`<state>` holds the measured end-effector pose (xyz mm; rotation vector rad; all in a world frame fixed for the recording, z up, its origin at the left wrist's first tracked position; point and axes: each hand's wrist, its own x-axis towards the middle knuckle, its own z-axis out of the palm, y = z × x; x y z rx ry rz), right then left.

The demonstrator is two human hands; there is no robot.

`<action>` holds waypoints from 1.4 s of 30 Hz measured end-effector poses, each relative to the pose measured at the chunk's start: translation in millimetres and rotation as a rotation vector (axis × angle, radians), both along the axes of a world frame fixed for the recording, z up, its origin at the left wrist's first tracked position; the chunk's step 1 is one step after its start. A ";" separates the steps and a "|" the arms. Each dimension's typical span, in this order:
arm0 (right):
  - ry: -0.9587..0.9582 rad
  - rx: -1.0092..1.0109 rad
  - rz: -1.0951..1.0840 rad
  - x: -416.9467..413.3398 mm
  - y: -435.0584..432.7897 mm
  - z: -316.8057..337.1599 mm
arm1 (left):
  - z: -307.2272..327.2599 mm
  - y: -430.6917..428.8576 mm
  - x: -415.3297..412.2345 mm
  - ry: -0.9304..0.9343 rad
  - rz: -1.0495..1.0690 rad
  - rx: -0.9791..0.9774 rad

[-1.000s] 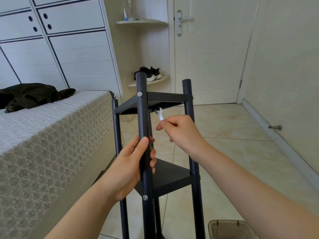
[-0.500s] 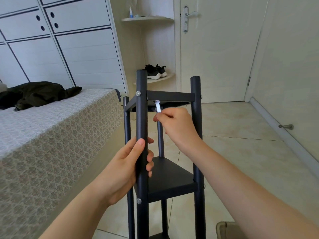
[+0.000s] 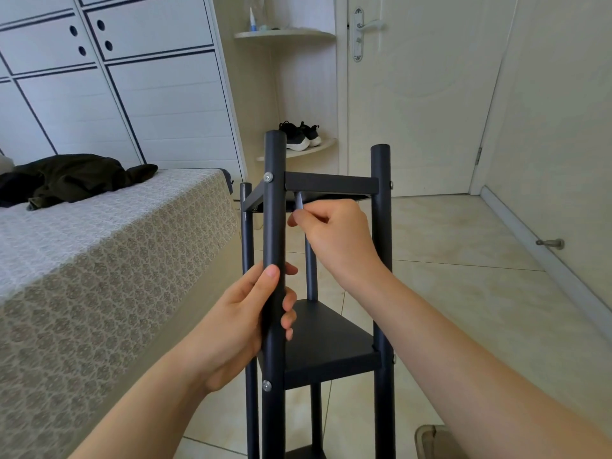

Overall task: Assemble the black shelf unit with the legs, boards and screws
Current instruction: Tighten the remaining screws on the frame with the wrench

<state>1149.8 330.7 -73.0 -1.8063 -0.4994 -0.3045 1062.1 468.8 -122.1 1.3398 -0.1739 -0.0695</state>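
Head camera looks down on our two hands at the black shelf unit, which stands upright on the tiled floor. Our left hand grips the nearest leg: the thumb lies up along its front and the other fingers curl round from behind. This grip sits between the top board above the fingers and the middle board just below them. A screw head shows on the leg above the thumb, another below the palm.

Our right hand pinches a thin silver tool between thumb and forefinger, the remaining fingers curled in. The tool points up from the fingertips and its top meets the underside of the top board's front edge, just right of the nearest leg. The hand fills most of the gap between that leg and the right leg; the back leg shows just under its knuckles.

Left of our left fingers the patterned bed runs close beside the far-left leg, leaving only a narrow strip there. Right of our right fingers bare tile spreads out to the skirting, a door stop and the closed door. Below our right forearm a beige container rim cuts the bottom edge. Dark clothing lies on the bed; black shoes sit on a corner shelf beyond the unit.
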 end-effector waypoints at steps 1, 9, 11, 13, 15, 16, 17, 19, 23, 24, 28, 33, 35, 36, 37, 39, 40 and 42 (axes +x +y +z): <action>-0.015 -0.007 -0.001 -0.1 0.1 0.2 | -0.2 0.4 -0.1 0.002 -0.003 0.000; -0.132 -0.025 -0.036 0.1 9.4 -4.6 | -2.6 2.4 0.4 -0.003 0.014 0.017; -0.191 -0.022 -0.051 1.1 13.9 -8.2 | -3.6 2.4 -0.2 -0.010 0.010 0.019; -0.235 -0.002 -0.079 4.7 17.2 -12.3 | -4.2 2.9 -0.8 -0.014 -0.008 0.029; -0.282 0.028 -0.110 8.7 20.0 -17.4 | -4.7 3.4 -1.2 -0.016 -0.020 0.034; -0.304 0.045 -0.122 10.4 21.9 -20.3 | -4.9 3.7 -1.4 -0.016 -0.024 0.033; -0.326 0.058 -0.138 11.9 23.8 -23.2 | -5.1 3.9 -1.6 -0.015 -0.026 0.033; -0.393 0.076 -0.186 13.9 27.7 -27.5 | -5.6 4.6 -1.9 -0.014 -0.029 0.031; -0.487 0.119 -0.258 19.5 31.3 -31.0 | -5.4 5.5 -2.0 -0.019 -0.047 0.043; -0.494 0.127 -0.261 20.6 30.8 -32.0 | -5.2 5.0 -1.9 -0.019 -0.052 0.049; -0.445 0.130 -0.229 19.2 25.0 -32.7 | -5.5 1.3 -1.5 -0.025 -0.032 0.056; -0.318 0.128 -0.125 11.9 8.3 -27.0 | -4.1 -4.3 -0.5 -0.036 -0.003 0.065; -0.255 0.096 -0.086 8.9 0.6 -27.2 | -3.8 -6.0 -0.9 -0.041 -0.004 0.073; -0.224 0.076 -0.072 7.2 -3.1 -27.2 | -3.9 -6.8 -1.0 -0.041 -0.003 0.073; -0.198 0.057 -0.066 5.3 -6.2 -27.0 | -4.0 -7.5 -1.3 -0.042 0.000 0.072; -0.167 0.030 -0.067 1.3 -11.7 -24.7 | -4.2 -8.2 -1.6 -0.044 0.004 0.074; -0.158 0.025 -0.063 -0.6 -14.4 -22.9 | -4.2 -8.6 -1.7 -0.045 0.005 0.076; -0.141 0.024 -0.046 -4.4 -19.9 -19.0 | -3.8 -9.1 -2.0 -0.045 0.004 0.077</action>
